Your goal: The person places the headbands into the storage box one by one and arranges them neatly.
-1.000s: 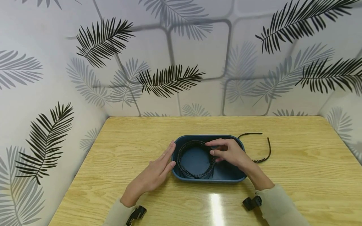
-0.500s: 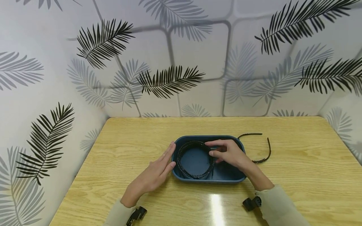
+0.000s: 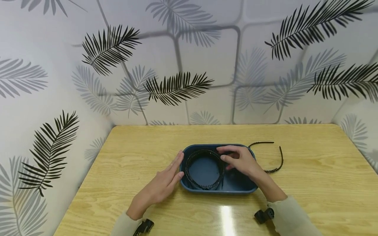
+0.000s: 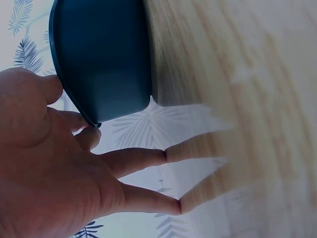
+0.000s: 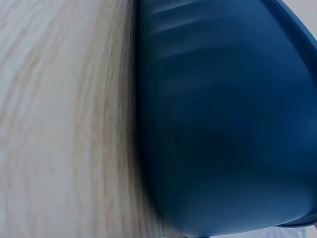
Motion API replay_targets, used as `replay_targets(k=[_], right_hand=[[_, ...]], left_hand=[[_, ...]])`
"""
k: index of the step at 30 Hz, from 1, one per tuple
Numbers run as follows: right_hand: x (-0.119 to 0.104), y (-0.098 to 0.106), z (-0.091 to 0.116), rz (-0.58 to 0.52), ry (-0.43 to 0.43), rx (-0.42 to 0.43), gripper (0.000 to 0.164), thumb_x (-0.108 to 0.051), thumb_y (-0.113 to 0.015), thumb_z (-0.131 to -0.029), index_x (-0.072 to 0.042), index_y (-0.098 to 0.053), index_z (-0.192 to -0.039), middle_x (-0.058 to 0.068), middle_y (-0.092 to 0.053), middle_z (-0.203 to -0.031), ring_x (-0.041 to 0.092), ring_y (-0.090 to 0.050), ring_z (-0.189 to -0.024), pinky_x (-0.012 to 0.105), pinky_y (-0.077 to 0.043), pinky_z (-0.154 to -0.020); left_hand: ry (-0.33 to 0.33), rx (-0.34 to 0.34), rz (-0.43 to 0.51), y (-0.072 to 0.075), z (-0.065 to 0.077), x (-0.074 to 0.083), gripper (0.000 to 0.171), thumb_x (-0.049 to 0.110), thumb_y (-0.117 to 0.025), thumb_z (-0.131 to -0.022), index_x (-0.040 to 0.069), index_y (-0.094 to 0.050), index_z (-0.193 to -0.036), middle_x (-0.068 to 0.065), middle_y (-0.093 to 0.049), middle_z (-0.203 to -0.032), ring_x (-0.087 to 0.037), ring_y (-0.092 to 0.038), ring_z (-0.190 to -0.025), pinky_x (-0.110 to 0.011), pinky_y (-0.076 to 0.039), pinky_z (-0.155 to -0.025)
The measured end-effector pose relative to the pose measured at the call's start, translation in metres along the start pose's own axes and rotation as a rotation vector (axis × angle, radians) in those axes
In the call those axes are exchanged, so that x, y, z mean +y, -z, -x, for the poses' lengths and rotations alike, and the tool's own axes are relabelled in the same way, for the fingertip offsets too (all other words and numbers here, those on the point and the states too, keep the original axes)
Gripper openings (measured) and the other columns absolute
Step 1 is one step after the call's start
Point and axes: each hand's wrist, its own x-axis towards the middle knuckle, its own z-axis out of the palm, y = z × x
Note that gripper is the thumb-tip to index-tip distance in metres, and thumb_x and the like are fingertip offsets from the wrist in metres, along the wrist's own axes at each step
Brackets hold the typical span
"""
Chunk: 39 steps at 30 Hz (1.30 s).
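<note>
A blue oblong tray (image 3: 239, 192) with rounded ends stands on the table; its outer wall (image 5: 223, 114) fills much of the right wrist view. In its left part lies a round black toothed hoop like a hairband (image 3: 187, 170), possibly more than one band together. My left hand (image 3: 160, 183) rests with extended fingers against the tray's left end. In the left wrist view, two spread fingers of that hand (image 4: 64, 163) touch the tabletop. Over the tray, my right hand (image 3: 240, 160) has loosely bent fingers near the hoop's upper right edge; nothing shows gripped. The right wrist view hides that hand.
Behind and right of the tray, another thin black toothed band (image 3: 282, 160) lies on the wooden table (image 3: 133, 150), partly hidden by the tray and right arm. A leaf-patterned wall (image 3: 206, 59) stands at the table's back edge.
My right hand has lifted slightly up and to the right, its fingertips drawing off the hoop. The hoop has settled a little in the tray. My left hand stays put.
</note>
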Motion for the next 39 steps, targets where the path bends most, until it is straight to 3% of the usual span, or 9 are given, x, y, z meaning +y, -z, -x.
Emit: replay_targets(k=[5, 16, 23, 28, 39], right_hand=[[0.000, 0.000, 0.000, -0.037, 0.011, 0.077, 0.032, 0.000, -0.066, -0.099, 0.008, -0.066, -0.130, 0.027, -0.064, -0.132, 0.030, -0.069, -0.100, 0.038, -0.061, -0.069], [-0.009, 0.012, 0.004, -0.089, 0.028, 0.139, 0.036, -0.005, -0.067, -0.100, 0.008, -0.064, -0.133, 0.032, -0.059, -0.134, 0.026, -0.069, -0.106, 0.036, -0.061, -0.074], [-0.018, 0.029, 0.010, -0.076, 0.066, 0.177, 0.038, -0.010, -0.067, -0.101, 0.007, -0.063, -0.135, -0.002, -0.068, -0.123, 0.018, -0.070, -0.108, 0.035, -0.061, -0.075], [-0.017, 0.045, 0.020, -0.052, 0.081, 0.233, 0.039, -0.011, -0.067, -0.102, 0.007, -0.062, -0.136, -0.009, -0.068, -0.123, 0.012, -0.069, -0.105, 0.033, -0.061, -0.075], [-0.011, 0.080, 0.052, -0.052, 0.077, 0.288, 0.034, -0.009, -0.069, -0.100, -0.003, -0.067, -0.133, -0.001, -0.066, -0.132, 0.008, -0.066, -0.105, 0.029, -0.059, -0.078]], left_hand=[[-0.003, 0.009, 0.002, -0.001, 0.001, -0.001, 0.063, 0.042, -0.031, -0.114, 0.024, -0.002, -0.167, 0.004, 0.000, -0.173, -0.015, -0.013, -0.154, -0.081, -0.022, -0.105], [-0.019, 0.012, 0.001, -0.001, 0.002, -0.001, 0.063, 0.045, -0.028, -0.113, 0.025, -0.002, -0.167, 0.005, 0.000, -0.173, -0.015, -0.013, -0.154, -0.079, -0.023, -0.106], [-0.010, 0.014, -0.005, -0.001, 0.001, -0.001, 0.063, 0.044, -0.028, -0.114, 0.025, -0.001, -0.167, 0.005, 0.000, -0.173, -0.016, -0.014, -0.154, -0.082, -0.023, -0.104], [-0.012, 0.008, -0.004, -0.001, 0.000, -0.001, 0.063, 0.042, -0.029, -0.114, 0.024, -0.001, -0.167, 0.006, 0.001, -0.173, -0.015, -0.013, -0.154, -0.080, -0.024, -0.105], [-0.008, 0.015, 0.004, 0.000, 0.001, -0.001, 0.062, 0.042, -0.030, -0.114, 0.025, -0.002, -0.167, 0.005, 0.000, -0.173, -0.016, -0.013, -0.154, -0.082, -0.024, -0.103]])
